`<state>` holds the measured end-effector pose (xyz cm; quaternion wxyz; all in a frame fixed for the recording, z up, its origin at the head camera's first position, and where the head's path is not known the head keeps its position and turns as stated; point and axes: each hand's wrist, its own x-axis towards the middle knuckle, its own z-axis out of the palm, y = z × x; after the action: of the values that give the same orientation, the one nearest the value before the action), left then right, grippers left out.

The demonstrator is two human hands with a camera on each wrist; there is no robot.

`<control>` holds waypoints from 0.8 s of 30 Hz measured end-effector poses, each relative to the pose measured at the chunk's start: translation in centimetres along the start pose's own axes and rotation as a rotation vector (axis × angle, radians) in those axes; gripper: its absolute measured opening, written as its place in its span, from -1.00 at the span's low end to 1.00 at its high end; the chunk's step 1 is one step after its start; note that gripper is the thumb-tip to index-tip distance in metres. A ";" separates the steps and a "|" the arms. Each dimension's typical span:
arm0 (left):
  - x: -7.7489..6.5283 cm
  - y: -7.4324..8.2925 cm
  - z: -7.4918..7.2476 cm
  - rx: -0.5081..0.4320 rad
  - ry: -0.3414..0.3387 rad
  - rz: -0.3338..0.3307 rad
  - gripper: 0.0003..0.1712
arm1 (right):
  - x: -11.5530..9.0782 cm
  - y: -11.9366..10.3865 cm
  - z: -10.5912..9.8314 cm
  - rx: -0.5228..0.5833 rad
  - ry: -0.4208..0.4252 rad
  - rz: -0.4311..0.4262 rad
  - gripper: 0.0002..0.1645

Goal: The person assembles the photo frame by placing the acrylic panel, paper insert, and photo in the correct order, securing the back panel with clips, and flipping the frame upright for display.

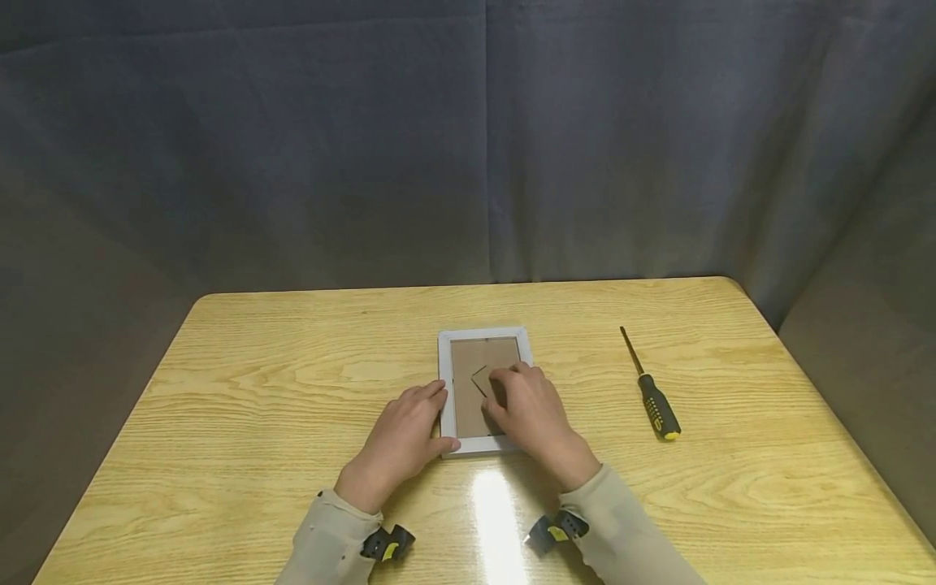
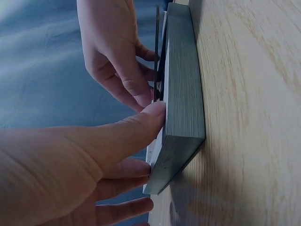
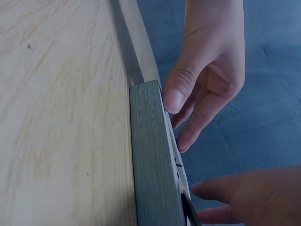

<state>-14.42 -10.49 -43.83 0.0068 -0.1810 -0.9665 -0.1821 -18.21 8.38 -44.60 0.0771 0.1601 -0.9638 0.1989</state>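
Note:
A white-rimmed picture frame (image 1: 486, 444) lies on the table with its brown backing board (image 1: 468, 418) facing up. My left hand (image 1: 405, 426) rests on its near left corner, the thumb on the near rim and the fingers along the left side. Over the board, my right hand (image 1: 530, 406) has thumb and fingers curled at the backing's stand flap (image 1: 478, 386), which it seems to pinch. In the left wrist view this flap (image 2: 157, 42) appears as a thin dark strip standing slightly off the back. The right fingers partly hide it.
To the right of the frame lies a screwdriver (image 1: 658, 406) with a black and yellow handle, its tip pointing away. Wood-grain table (image 1: 292, 366) surrounds the frame. A dark curtain (image 1: 366, 162) hangs behind the far edge and at the sides.

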 end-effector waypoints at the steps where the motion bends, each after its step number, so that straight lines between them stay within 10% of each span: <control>1: 0.0 0.0 0.0 0.001 0.001 -0.001 -0.16 | 0.0 0.0 0.0 -0.001 0.003 -0.002 -0.57; 24: 0.1 -0.2 -0.1 -0.029 -0.008 -0.023 -0.20 | -0.2 -0.3 -0.3 0.000 -0.014 -0.011 -0.51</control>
<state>-14.60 -10.69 -43.83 -0.0020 -0.1707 -0.9657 -0.1956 -17.94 8.28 -44.29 0.0713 0.1667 -0.9635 0.1971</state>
